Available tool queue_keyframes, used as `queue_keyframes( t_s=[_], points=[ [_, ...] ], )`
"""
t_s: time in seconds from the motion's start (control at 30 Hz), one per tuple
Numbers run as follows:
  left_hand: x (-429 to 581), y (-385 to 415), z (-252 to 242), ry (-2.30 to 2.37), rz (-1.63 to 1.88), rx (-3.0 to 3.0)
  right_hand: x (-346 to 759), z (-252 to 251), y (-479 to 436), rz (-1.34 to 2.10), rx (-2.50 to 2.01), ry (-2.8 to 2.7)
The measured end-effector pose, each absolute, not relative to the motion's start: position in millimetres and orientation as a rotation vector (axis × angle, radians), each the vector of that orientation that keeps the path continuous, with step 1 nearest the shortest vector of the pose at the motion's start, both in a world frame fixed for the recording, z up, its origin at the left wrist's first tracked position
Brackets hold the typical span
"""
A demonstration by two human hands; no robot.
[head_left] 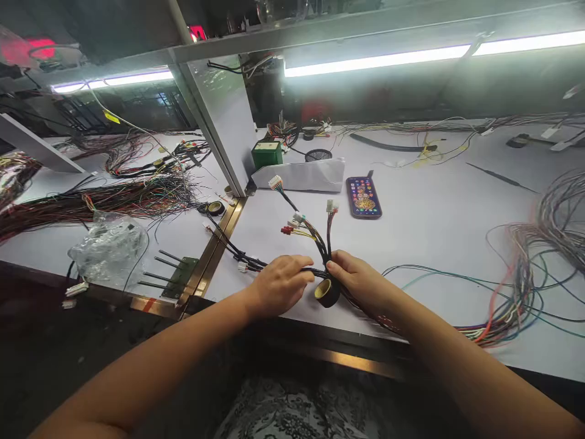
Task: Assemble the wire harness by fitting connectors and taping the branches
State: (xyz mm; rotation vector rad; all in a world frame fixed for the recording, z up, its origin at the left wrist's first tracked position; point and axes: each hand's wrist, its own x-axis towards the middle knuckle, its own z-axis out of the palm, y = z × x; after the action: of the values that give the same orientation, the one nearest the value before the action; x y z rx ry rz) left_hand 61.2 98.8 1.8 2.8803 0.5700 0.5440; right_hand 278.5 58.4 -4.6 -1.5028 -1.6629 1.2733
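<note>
A wire harness [315,235] wrapped in black tape lies on the white workbench [439,231], its branches ending in white and red connectors. My left hand [281,283] is closed around the taped trunk of the harness. My right hand [361,280] pinches the harness where its branches split and also holds a roll of black tape [327,292] just below that spot. Both hands sit near the bench's front edge.
A smartphone [364,196] lies beyond the harness. Loose coloured wires [525,292] spread at the right. At the left are wire bundles [91,204], a plastic bag [109,247], a pin fixture [176,274] and another tape roll [216,208]. A green box [267,153] stands at the back.
</note>
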Motion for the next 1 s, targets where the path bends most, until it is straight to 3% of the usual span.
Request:
queue_keyframes(
  t_s=[0.13,0.4,0.6,1.0],
  points=[
    [59,95,-8,0.303,0.708,3.096,275,-11,52,1.523,-1.293,-1.362],
    [78,75,-1,0.480,0.971,2.720,268,-3,48,1.828,-0.853,-0.928],
    [88,64,12,0.875,0.933,2.059,257,-8,46,1.597,-0.871,-0.743],
    [99,92,22,1.002,0.680,1.372,237,-26,43,1.039,-1.038,-0.872]
  ],
)
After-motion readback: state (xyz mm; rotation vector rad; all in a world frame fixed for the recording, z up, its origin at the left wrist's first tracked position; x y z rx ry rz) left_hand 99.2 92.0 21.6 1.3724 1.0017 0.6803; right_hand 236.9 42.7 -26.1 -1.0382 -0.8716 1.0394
